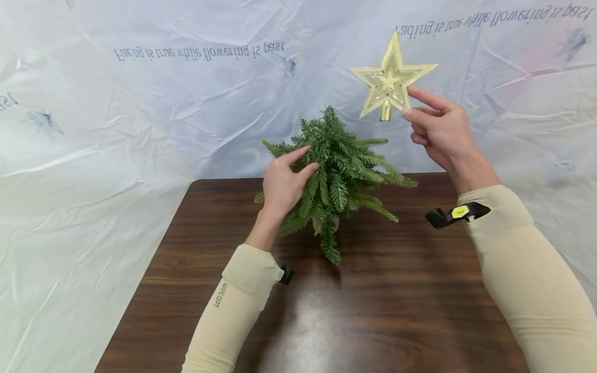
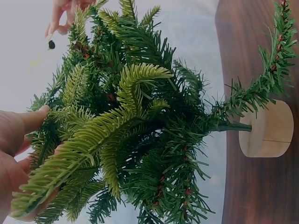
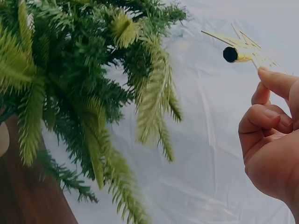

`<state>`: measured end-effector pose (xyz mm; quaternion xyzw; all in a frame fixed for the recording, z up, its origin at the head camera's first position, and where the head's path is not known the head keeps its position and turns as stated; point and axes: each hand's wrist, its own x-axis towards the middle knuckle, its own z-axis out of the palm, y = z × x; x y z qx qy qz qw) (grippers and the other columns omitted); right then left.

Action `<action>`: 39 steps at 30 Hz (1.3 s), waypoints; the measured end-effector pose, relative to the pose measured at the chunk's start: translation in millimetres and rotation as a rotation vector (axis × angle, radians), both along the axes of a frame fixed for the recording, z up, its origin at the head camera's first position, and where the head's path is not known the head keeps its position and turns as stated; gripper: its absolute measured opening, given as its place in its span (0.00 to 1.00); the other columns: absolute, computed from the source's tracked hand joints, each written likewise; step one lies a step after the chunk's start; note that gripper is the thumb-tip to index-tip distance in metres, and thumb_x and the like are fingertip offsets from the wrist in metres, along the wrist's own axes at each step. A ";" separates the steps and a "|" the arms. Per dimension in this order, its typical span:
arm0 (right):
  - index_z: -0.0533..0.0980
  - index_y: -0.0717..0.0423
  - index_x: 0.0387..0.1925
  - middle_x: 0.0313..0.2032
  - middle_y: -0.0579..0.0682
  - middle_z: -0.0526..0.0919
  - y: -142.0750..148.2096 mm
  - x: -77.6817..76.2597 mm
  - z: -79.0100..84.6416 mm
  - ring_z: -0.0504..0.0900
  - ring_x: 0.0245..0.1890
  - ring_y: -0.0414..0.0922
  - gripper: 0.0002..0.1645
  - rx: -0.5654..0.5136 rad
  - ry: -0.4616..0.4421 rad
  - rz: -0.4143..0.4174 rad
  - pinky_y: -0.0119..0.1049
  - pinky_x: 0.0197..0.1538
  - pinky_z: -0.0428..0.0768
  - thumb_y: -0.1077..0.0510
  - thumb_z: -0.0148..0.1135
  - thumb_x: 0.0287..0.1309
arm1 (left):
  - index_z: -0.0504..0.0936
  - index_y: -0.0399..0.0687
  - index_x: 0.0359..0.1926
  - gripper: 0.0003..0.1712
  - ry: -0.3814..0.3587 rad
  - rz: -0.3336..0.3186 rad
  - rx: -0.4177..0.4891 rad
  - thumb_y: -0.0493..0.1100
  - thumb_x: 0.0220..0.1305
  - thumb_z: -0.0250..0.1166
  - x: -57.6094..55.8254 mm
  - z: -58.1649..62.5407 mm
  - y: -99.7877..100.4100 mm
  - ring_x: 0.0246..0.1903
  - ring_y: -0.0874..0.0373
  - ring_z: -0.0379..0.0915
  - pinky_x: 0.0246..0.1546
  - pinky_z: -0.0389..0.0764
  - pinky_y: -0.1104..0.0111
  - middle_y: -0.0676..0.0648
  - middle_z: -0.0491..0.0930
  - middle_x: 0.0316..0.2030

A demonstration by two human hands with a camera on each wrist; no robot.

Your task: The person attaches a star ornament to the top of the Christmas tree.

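A gold star tree topper [image 1: 388,83] is held upright, above and to the right of a small artificial Christmas tree [image 1: 332,166]. My right hand [image 1: 445,127] pinches the star's lower right point between thumb and fingers. In the right wrist view the topper's hollow tube [image 3: 237,55] shows its dark round opening. My left hand [image 1: 283,184] is at the tree's upper left side, thumb and index finger apart, their tips at the green branches [image 2: 131,112]. Foliage partly hides its other fingers. The tree's round wooden base [image 2: 266,128] stands on the table.
The dark brown wooden table [image 1: 396,300] ends just behind the tree. Past its far edge hangs a pale, wrinkled printed sheet [image 1: 200,103]. Lower branches [image 1: 331,248] spread outward over the tabletop. Black wrist cameras [image 1: 443,217] sit at both cuffs.
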<state>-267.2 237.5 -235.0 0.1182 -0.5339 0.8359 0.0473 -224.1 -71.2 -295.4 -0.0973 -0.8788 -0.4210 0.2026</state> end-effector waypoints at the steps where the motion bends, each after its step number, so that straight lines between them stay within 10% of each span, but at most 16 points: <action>1: 0.84 0.55 0.63 0.23 0.50 0.83 -2.4 -0.5 2.0 0.44 0.22 0.44 0.30 0.001 -0.004 0.002 0.35 0.26 0.47 0.76 0.69 0.61 | 0.85 0.58 0.66 0.27 -0.002 0.002 0.001 0.51 0.67 0.75 0.2 0.1 -0.2 0.08 0.66 0.45 0.12 0.54 0.72 0.38 0.82 0.64; 13: 0.84 0.52 0.63 0.22 0.49 0.83 -28.6 -8.2 16.9 0.44 0.22 0.44 0.31 0.022 0.016 0.012 0.36 0.27 0.47 0.75 0.70 0.61 | 0.84 0.58 0.67 0.27 0.003 -0.010 0.011 0.51 0.68 0.74 1.5 -2.1 -0.8 0.07 0.66 0.45 0.12 0.54 0.72 0.34 0.89 0.47; 20: 0.85 0.52 0.62 0.21 0.48 0.82 -43.8 -12.3 21.8 0.45 0.22 0.43 0.30 0.021 0.019 -0.001 0.36 0.27 0.47 0.75 0.70 0.61 | 0.84 0.58 0.67 0.27 -0.003 -0.009 0.006 0.51 0.69 0.74 1.9 -1.3 -1.4 0.07 0.66 0.46 0.12 0.54 0.72 0.37 0.82 0.65; 39: 0.84 0.51 0.63 0.26 0.48 0.88 -88.9 -32.7 25.4 0.54 0.15 0.38 0.29 0.108 -0.013 -0.050 0.30 0.20 0.55 0.72 0.72 0.62 | 0.84 0.58 0.67 0.27 0.008 -0.023 0.001 0.51 0.70 0.73 3.3 -2.4 -2.5 0.06 0.65 0.45 0.12 0.55 0.72 0.39 0.82 0.65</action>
